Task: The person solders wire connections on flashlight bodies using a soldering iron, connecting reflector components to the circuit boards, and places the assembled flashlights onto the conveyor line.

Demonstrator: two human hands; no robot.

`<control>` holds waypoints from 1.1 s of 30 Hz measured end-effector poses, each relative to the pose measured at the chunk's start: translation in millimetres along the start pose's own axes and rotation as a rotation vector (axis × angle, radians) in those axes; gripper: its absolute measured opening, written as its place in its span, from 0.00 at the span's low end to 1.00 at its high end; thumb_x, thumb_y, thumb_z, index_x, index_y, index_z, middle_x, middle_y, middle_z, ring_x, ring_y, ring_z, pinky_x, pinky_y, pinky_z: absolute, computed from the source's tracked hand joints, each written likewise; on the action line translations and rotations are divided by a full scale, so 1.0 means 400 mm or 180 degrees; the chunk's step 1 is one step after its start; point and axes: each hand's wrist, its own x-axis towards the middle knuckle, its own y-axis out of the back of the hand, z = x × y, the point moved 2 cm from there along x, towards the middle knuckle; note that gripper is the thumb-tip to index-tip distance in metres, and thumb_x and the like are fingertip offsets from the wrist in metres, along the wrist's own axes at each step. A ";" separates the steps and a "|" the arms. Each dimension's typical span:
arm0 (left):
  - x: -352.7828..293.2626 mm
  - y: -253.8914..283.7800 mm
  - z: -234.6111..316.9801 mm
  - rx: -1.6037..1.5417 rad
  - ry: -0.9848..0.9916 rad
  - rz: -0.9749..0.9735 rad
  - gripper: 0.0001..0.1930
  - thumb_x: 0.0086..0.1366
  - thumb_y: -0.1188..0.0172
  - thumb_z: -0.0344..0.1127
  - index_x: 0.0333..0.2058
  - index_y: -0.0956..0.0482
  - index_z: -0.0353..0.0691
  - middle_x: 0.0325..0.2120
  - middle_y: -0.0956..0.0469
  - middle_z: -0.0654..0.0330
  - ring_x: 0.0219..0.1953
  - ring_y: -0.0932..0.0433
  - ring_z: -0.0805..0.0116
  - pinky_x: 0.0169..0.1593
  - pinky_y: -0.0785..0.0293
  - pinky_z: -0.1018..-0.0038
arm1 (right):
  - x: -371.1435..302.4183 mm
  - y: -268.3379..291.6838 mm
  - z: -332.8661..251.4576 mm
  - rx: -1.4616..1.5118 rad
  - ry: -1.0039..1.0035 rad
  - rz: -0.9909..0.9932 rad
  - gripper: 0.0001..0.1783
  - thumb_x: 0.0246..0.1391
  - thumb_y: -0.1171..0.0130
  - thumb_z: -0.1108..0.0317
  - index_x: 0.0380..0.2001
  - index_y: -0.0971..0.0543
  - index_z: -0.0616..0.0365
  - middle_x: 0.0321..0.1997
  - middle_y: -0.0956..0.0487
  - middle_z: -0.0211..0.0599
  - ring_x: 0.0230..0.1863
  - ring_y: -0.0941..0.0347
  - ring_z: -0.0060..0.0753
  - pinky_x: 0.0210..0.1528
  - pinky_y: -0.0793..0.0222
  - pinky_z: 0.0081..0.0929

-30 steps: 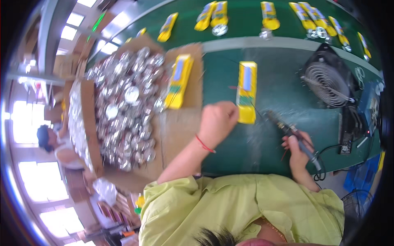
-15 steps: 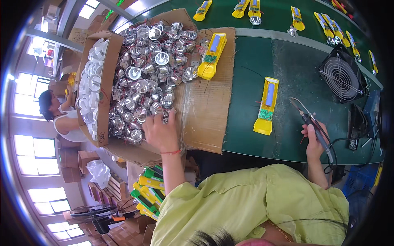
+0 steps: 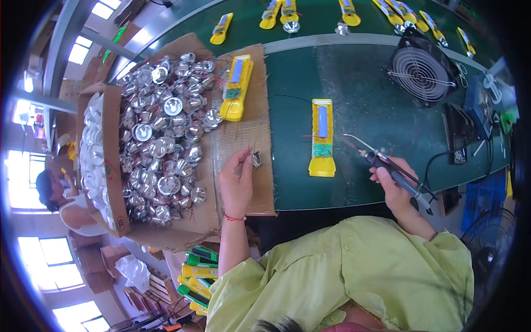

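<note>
Green-topped long work table: fills the view from 10 to 3 o'clock; bare green lies between the centre casing and the fan.

Flattened brown cardboard box: at 9 o'clock on the table, heaped with small shiny silver cone-shaped reflectors; its near edge overhangs the table front.

Black round-grilled desk fan: at 2 o'clock, well apart from both hands.

Yellow oblong plastic lamp casing with a blue strip: dead centre, between the hands. A second like casing lies on the cardboard at 11 o'clock.

Right hand: at 4 o'clock, fingers closed around a black-handled soldering iron, tip aimed toward the centre casing.

Left hand: at 7 o'clock, fingertips pinching one single silver reflector with thin wire leads, held over the cardboard, near the casing's left side.

Risks: the tip, probably hot, could scorch the casing or a finger if the hands close carelessly; the leads look fine and may snag; a nudge could spill the heap over the cardboard's near edge.
</note>
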 end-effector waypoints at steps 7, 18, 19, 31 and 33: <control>-0.007 -0.066 0.067 -0.1107 0.0731 -0.0788 0.08 0.62 0.45 0.31 0.33 0.22 0.31 0.25 0.23 0.63 0.28 0.27 0.78 0.35 0.32 0.82 | -0.020 0.006 -0.011 -0.0040 0.0110 -0.0299 0.13 0.51 0.45 0.71 0.39 0.29 0.69 0.31 0.21 0.47 0.30 0.22 0.31 0.32 0.25 0.23; -0.053 -0.209 0.103 0.0260 -0.0340 -0.1004 0.05 0.53 0.37 0.29 0.26 0.21 0.32 0.28 0.28 0.57 0.32 0.28 0.68 0.37 0.33 0.75 | -0.017 -0.027 -0.020 -0.0309 -0.0142 -0.0586 0.13 0.51 0.42 0.71 0.37 0.27 0.69 0.31 0.20 0.43 0.32 0.21 0.29 0.35 0.25 0.24; -0.052 -0.212 0.102 0.0264 -0.0333 -0.1011 0.05 0.53 0.37 0.29 0.26 0.21 0.32 0.28 0.28 0.57 0.32 0.28 0.68 0.37 0.33 0.75 | -0.017 -0.028 -0.020 -0.0305 -0.0152 -0.0586 0.13 0.51 0.42 0.71 0.37 0.27 0.69 0.31 0.20 0.43 0.32 0.21 0.29 0.35 0.25 0.24; -0.049 -0.222 0.100 0.0325 -0.0250 -0.0952 0.05 0.52 0.38 0.28 0.24 0.21 0.32 0.27 0.28 0.57 0.31 0.29 0.68 0.36 0.33 0.75 | -0.023 -0.044 0.014 0.0038 -0.0244 -0.0351 0.11 0.49 0.40 0.73 0.36 0.25 0.68 0.27 0.20 0.40 0.28 0.22 0.25 0.31 0.26 0.19; -0.048 -0.222 0.103 0.0242 -0.0167 -0.0938 0.05 0.52 0.38 0.28 0.24 0.21 0.32 0.27 0.28 0.58 0.30 0.29 0.68 0.36 0.33 0.75 | -0.025 -0.046 0.010 0.0502 -0.0432 -0.0166 0.12 0.50 0.41 0.73 0.37 0.26 0.69 0.28 0.20 0.41 0.29 0.22 0.25 0.32 0.26 0.20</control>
